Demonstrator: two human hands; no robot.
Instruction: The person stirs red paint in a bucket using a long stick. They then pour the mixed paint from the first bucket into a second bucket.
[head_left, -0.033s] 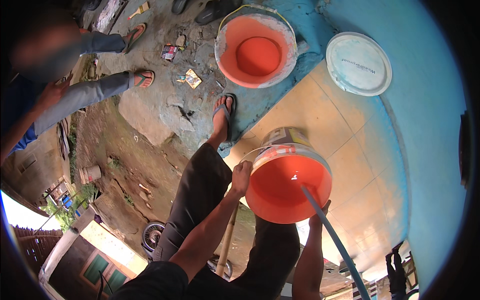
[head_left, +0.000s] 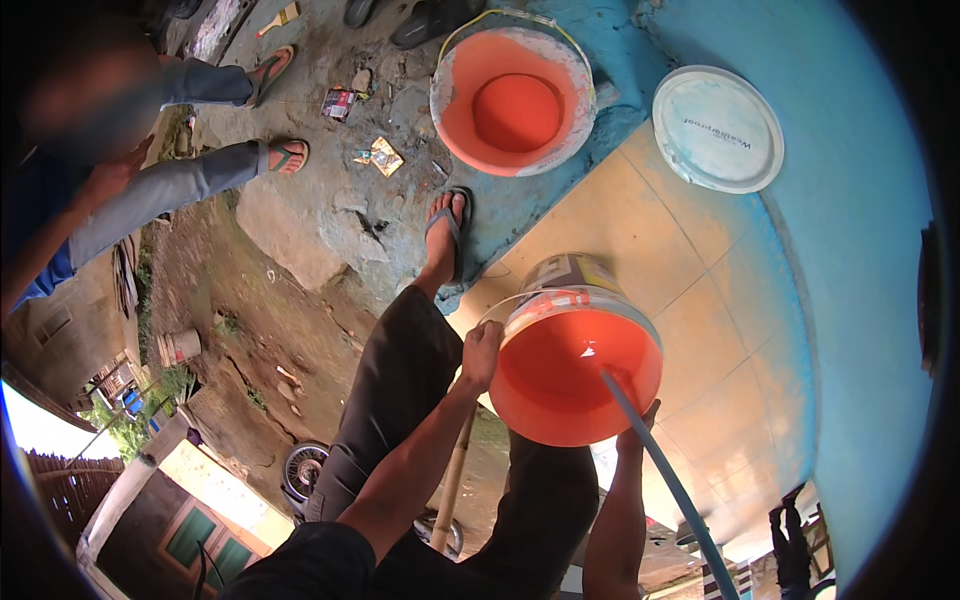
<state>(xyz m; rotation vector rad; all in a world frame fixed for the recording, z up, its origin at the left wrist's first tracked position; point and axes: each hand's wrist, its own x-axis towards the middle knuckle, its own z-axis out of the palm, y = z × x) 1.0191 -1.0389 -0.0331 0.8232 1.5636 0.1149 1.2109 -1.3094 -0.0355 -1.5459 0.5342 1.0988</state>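
A bucket of orange paint (head_left: 530, 375) is tilted toward me in front of my legs, its mouth facing me. My left hand (head_left: 483, 355) is closed on its left rim, where the wire handle meets it. Against the bucket's lower right side, my right hand (head_left: 638, 428) grips it, its fingers partly hidden behind the bucket and a pole. That blue-grey pole (head_left: 660, 460) leans with one end in the paint and runs down to the lower right. Farther off, a second, larger bucket (head_left: 450, 90) with a yellow handle holds more orange paint.
A white round lid (head_left: 718, 130) rests by the blue wall (head_left: 860, 220) on the right. Tan tiles (head_left: 690, 260) meet rough concrete to the left. A person in sandals (head_left: 190, 185) stands at the left. A paintbrush (head_left: 279, 19) and wrappers (head_left: 384, 157) lie on the ground.
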